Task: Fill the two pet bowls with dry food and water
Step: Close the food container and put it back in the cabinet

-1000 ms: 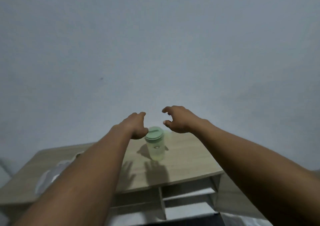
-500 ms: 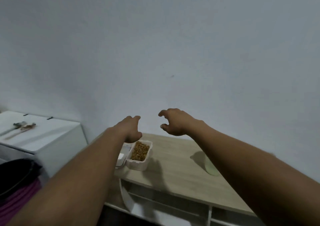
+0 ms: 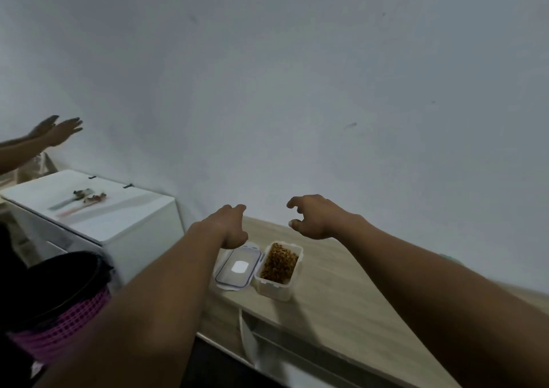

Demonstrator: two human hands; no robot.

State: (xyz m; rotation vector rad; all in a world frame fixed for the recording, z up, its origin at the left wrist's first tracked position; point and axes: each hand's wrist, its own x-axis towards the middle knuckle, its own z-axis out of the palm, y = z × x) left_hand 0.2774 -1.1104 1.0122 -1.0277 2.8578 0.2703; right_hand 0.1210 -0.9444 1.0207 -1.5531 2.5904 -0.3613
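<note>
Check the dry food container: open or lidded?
Open. The dry food container shows exposed kibble; its lid lies flat beside it on the wooden table.

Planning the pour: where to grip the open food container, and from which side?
Probably take the food container across its narrow width, fingers on its long walls below the rim, coming from the near right. Its top is open and holds kibble, and the lid lies close on its left.

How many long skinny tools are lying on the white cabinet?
2. A pale blue-handled utensil lies on the white cabinet top; a pink-handled utensil lies right beside it, nearer the camera. None looks hidden.
</note>
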